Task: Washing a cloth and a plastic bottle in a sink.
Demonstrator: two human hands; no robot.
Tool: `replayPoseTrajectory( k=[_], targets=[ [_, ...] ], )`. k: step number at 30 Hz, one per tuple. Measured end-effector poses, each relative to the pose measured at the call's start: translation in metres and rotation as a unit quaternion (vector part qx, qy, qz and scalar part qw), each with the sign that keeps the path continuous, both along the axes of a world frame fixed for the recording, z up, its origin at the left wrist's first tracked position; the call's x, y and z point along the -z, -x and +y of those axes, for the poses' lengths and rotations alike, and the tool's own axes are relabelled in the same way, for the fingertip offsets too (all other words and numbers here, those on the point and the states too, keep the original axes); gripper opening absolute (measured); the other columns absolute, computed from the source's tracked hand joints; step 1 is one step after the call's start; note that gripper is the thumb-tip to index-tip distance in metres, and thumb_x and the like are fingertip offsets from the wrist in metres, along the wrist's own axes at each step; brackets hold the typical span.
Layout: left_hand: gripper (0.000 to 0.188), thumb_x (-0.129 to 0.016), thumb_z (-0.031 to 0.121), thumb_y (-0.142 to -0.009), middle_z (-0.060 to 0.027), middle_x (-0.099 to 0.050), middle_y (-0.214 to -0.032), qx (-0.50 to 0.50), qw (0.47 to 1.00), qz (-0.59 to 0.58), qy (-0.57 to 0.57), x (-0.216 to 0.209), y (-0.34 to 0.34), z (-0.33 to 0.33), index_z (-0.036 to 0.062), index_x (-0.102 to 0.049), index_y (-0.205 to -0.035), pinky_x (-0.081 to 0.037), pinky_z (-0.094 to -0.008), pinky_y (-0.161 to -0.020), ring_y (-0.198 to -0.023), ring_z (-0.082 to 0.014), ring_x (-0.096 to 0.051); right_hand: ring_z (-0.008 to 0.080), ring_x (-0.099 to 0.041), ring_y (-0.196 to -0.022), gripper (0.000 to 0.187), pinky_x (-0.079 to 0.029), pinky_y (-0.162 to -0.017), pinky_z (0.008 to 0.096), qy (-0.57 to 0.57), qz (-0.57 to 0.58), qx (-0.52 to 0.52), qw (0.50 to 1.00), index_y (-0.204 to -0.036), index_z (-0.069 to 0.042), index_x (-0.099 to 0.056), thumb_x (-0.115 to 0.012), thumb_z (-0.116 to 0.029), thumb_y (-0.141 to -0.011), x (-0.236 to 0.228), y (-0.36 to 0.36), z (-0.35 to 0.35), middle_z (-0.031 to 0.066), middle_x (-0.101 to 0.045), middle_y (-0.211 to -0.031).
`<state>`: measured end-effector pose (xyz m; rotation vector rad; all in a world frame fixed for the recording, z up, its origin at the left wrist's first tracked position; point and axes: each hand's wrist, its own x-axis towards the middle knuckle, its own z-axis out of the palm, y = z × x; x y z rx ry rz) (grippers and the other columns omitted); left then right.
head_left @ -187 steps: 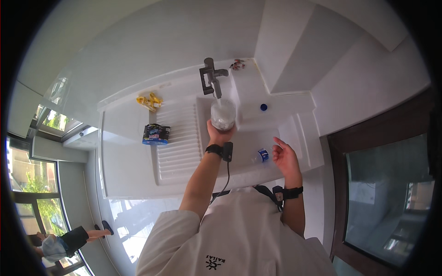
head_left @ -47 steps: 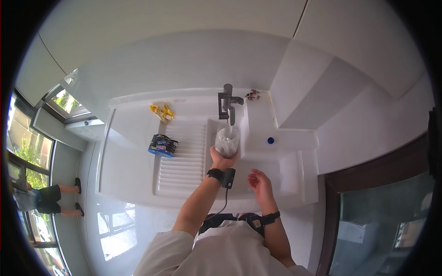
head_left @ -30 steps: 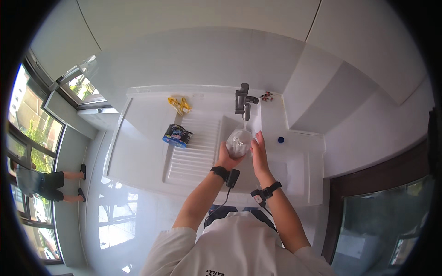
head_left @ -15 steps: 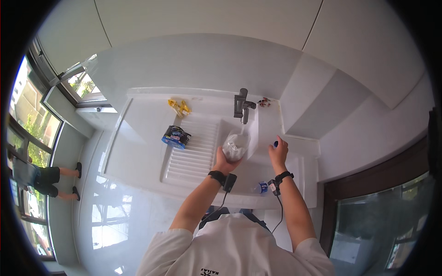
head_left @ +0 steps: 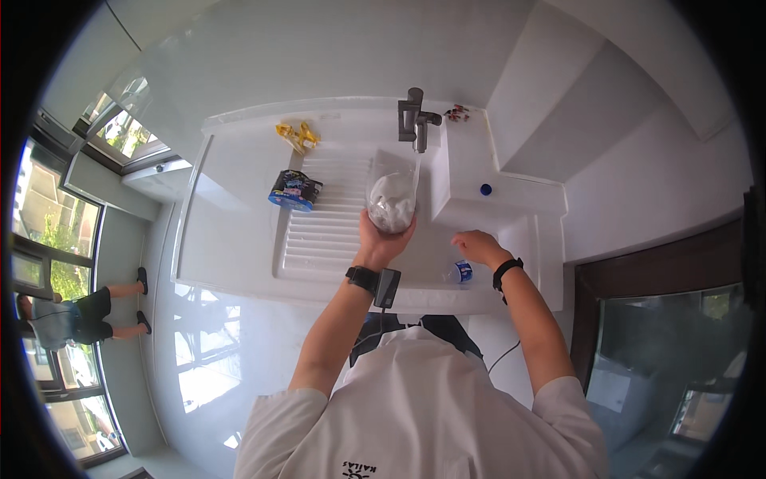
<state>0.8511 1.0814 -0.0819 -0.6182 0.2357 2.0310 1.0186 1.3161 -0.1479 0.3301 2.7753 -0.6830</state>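
My left hand (head_left: 386,241) is wrapped round the base of a clear container (head_left: 391,199) with crumpled white material inside, and holds it tilted over the sink, next to the ribbed drainboard. Just right of it, a pale streak like running water drops from the dark grey faucet (head_left: 415,128). My right hand (head_left: 481,247) is over the sink's right part, fingers pointing left and loosely bent, with nothing visible in them. A small dark blue cap (head_left: 486,189) sits on the ledge beyond it. Below that hand lies a clear bottle with a blue label (head_left: 460,272).
A black and blue package (head_left: 295,191) stands on the left of the ribbed drainboard (head_left: 319,239). Behind it lies a crumpled yellow wrapper (head_left: 298,136). Small red and dark bits (head_left: 458,113) lie right of the faucet. Another person (head_left: 84,319) is at the far left by the windows.
My right hand has let go of the blue cap, now on the ledge, and has turned inward toward the sink. My left hand still holds the container, now left of the water streak.
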Motion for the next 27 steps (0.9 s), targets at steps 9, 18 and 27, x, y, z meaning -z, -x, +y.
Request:
replayPoseTrajectory(
  k=[9,18,27],
  targets=[
    [0.057,-0.05,0.053,-0.095,-0.0165,-0.052,-0.132,0.049,0.968,-0.095,-0.226,0.016,-0.016,-0.036,0.0103,-0.051,-0.134,-0.051,-0.0555,-0.099,-0.124,-0.0365,-0.051,0.0299,-0.067,-0.101,0.041,-0.052,-0.081,0.0432,-0.206,-0.245,-0.32,0.892,-0.107,-0.018,-0.07,-0.079,-0.025,-0.067,0.043,0.031,-0.017,0.0073,-0.072,-0.101],
    [0.066,-0.057,0.052,-0.091,-0.0208,-0.037,-0.145,0.017,0.936,-0.209,-0.281,-0.001,-0.034,-0.058,0.0076,-0.046,-0.139,-0.048,-0.0604,-0.099,-0.13,-0.0363,-0.045,0.0278,-0.066,-0.107,0.054,-0.046,-0.089,0.0464,-0.205,-0.314,-0.353,0.857,-0.124,-0.017,-0.062,-0.079,-0.022,-0.073,0.111,0.013,-0.033,0.007,-0.07,-0.112],
    [0.07,-0.067,0.04,-0.084,-0.0126,-0.036,-0.145,0.041,0.944,-0.224,-0.238,-0.044,-0.036,-0.042,0.0105,-0.041,-0.142,-0.053,-0.0524,-0.091,-0.124,-0.0299,-0.05,0.0312,-0.063,-0.103,0.057,-0.051,-0.084,0.0438,0.069,0.229,-0.056,0.969,-0.123,-0.012,-0.057,-0.075,-0.011,-0.069,-0.008,0.039,-0.029,0.009,-0.065,-0.111]
  ],
)
